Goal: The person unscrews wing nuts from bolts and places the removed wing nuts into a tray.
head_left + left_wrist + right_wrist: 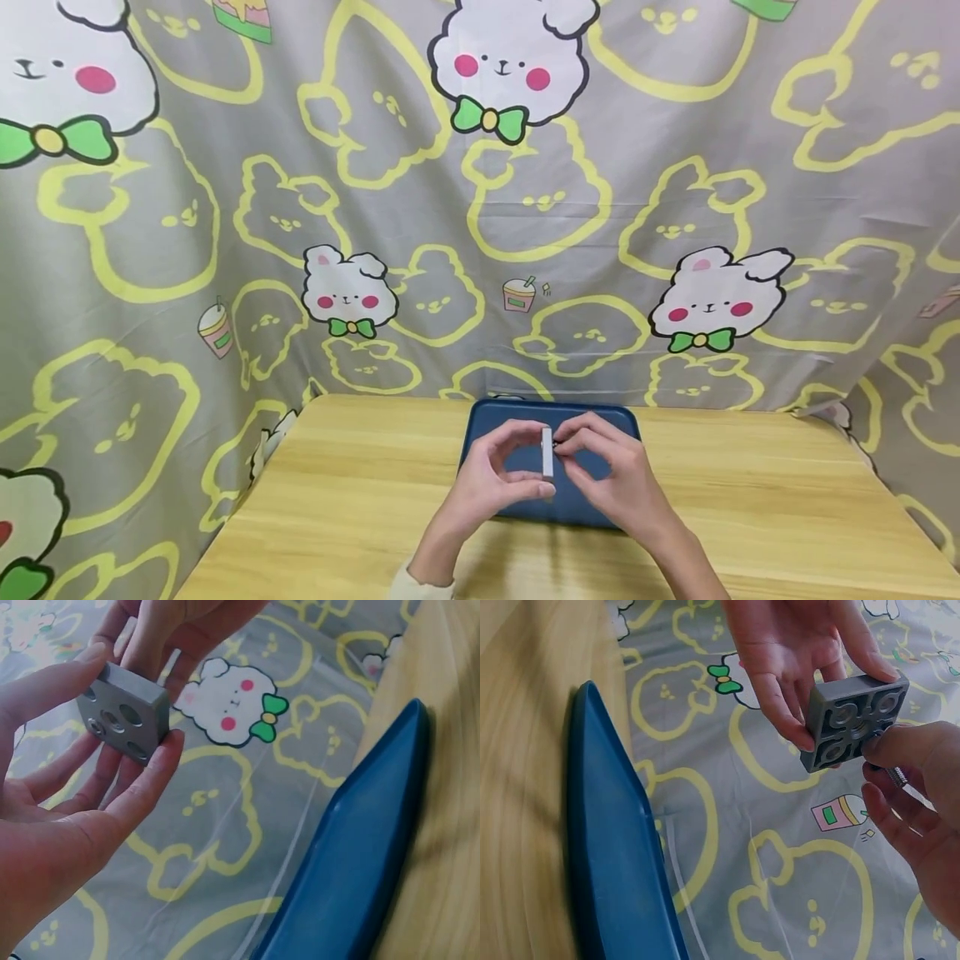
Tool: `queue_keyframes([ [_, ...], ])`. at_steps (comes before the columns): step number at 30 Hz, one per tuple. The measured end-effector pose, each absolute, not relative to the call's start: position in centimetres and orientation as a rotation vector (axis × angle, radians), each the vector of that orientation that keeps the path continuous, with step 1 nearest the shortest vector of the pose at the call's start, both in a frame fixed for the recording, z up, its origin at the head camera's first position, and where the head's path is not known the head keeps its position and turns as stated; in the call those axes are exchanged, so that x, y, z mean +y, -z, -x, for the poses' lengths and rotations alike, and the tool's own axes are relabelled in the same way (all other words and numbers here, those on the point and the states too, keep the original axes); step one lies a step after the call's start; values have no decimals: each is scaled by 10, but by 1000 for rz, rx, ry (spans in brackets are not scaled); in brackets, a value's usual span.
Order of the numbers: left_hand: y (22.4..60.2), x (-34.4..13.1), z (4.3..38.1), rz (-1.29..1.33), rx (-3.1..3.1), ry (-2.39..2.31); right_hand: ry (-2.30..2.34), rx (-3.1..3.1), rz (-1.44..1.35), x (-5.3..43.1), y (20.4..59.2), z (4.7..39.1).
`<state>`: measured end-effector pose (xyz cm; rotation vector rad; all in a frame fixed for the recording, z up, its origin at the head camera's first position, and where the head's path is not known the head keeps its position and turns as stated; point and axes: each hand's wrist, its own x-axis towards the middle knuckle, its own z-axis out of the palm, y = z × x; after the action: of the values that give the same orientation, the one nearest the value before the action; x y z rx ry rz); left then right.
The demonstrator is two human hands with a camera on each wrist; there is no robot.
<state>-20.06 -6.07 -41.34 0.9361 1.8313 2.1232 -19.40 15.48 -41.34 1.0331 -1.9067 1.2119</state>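
A square grey metal block (547, 454) stands on edge in the air above the blue tray. My left hand (487, 475) grips it by opposite edges, thumb below and fingers above in the head view. Round holes of several sizes show on the block's flat face (124, 712) in the left wrist view. Its other face (855, 720) has recessed rings joined by ribs. My right hand (611, 458) holds a small screw (896, 776), its ridged shank sticking out between thumb and fingers. Those fingertips touch the ribbed face near one corner; the screw's other end is hidden.
Below both hands lies the blue tray (585, 504), a low-rimmed rectangle on the wooden table (360, 483). A grey curtain (420, 217) printed with rabbits hangs along the table's back and sides.
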Motion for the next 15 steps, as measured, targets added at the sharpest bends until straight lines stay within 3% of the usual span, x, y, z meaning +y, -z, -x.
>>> queue_keyframes([
  [10,421,-67,207,-880,1805,-2121,-1201,-1932,-1004,151,418,194],
  [15,421,-68,209,-893,1784,-2174,-1563,-2015,-957,155,413,190],
])
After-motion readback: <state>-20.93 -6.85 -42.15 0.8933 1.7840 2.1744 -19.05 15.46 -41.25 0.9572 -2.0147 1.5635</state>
